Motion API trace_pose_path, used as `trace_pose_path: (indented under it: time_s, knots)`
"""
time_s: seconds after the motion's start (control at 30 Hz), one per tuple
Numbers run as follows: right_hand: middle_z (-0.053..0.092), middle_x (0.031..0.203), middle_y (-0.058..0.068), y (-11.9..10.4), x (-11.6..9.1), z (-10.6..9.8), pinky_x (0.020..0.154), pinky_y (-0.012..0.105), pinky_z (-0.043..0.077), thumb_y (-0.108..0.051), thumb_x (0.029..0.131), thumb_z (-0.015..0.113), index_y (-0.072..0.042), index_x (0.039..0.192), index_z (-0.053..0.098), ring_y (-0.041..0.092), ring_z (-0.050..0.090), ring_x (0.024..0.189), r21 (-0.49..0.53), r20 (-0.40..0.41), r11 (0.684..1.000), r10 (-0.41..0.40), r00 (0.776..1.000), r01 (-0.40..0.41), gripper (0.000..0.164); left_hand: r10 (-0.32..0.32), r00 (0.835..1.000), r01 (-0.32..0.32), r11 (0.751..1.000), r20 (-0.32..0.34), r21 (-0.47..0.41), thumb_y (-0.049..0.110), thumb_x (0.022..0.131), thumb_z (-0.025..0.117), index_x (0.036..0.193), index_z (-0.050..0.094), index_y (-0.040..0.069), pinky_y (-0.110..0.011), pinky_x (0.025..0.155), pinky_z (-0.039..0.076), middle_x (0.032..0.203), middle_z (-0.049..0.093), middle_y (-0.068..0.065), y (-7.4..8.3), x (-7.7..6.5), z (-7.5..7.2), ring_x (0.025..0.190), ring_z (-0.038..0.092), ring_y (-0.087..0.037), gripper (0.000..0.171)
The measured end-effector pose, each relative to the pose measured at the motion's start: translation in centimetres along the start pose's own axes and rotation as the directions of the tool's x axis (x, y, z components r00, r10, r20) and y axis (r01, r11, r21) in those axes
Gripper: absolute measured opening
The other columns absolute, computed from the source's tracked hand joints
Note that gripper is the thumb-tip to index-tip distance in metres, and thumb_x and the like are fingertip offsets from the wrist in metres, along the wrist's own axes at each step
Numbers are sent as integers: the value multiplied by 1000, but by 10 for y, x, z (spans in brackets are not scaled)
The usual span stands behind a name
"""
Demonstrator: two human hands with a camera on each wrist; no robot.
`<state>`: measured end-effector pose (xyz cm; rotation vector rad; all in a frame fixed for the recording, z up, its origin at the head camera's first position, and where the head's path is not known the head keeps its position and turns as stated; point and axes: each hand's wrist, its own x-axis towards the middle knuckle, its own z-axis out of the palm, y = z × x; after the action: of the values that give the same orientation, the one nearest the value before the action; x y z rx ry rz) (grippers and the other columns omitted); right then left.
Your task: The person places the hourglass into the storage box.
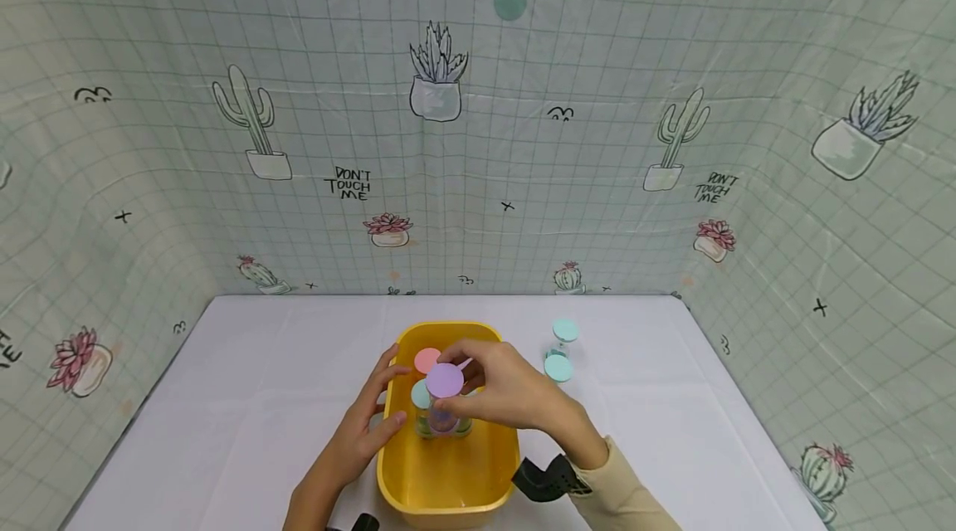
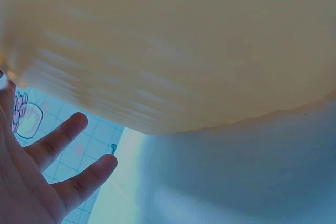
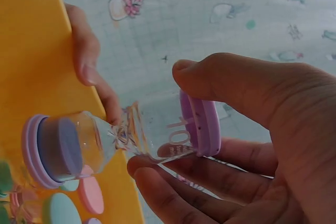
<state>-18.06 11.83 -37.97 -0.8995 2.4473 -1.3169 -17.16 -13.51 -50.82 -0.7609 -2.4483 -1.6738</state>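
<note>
My right hand (image 1: pixel 508 386) holds a clear sand timer (image 3: pixel 100 140) with purple end caps, marked 10, over the yellow bin (image 1: pixel 448 488). In the right wrist view, thumb and fingers pinch it near one cap; purple sand lies at the far end. My left hand (image 1: pixel 362 423) grips the bin's left rim, its thumb and a finger reaching over the edge. The left wrist view shows two other fingers (image 2: pixel 86 182) stretched out beside the bin's outer wall. Inside the bin are a pink-capped timer (image 1: pixel 427 360), a teal-capped timer (image 1: pixel 421 394) and others partly hidden.
A teal-capped sand timer (image 1: pixel 558 367) lies on the white tabletop (image 1: pixel 620 415) to the right of the bin. A cactus-print cloth (image 1: pixel 478 141) stands behind the table and along both sides.
</note>
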Motion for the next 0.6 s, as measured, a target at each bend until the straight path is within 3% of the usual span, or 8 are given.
trace_pose_path:
  time_s: [0.27, 0.43, 0.6]
  knots:
    - [68, 109, -2, 5, 6, 10, 81, 19, 57, -19, 85, 85, -12, 115, 66, 1, 69, 90, -15, 92, 1000, 12, 996, -11, 36, 3, 1000, -2, 1000, -12, 16, 15, 100, 54, 148, 45, 15, -39, 93, 53, 172, 19, -14, 0, 0, 0, 139, 42, -52, 49]
    - [68, 105, -4, 7, 12, 16, 79, 16, 55, -19, 83, 87, -12, 112, 67, -2, 67, 87, -87, 137, 996, 23, 990, -11, 36, 19, 1000, -19, 1000, -15, 19, 16, 100, 55, 147, 45, 16, -38, 93, 53, 172, 20, -13, 0, 0, 0, 138, 43, -45, 48]
    - [68, 101, -9, 10, 19, 22, 77, 15, 54, -21, 82, 88, -13, 112, 68, -2, 64, 84, -162, 191, 987, 30, 981, 1, 37, 21, 1000, -21, 1000, -11, 15, 15, 100, 55, 147, 45, 17, -39, 92, 53, 171, 21, -15, 0, 0, 0, 139, 42, -49, 48]
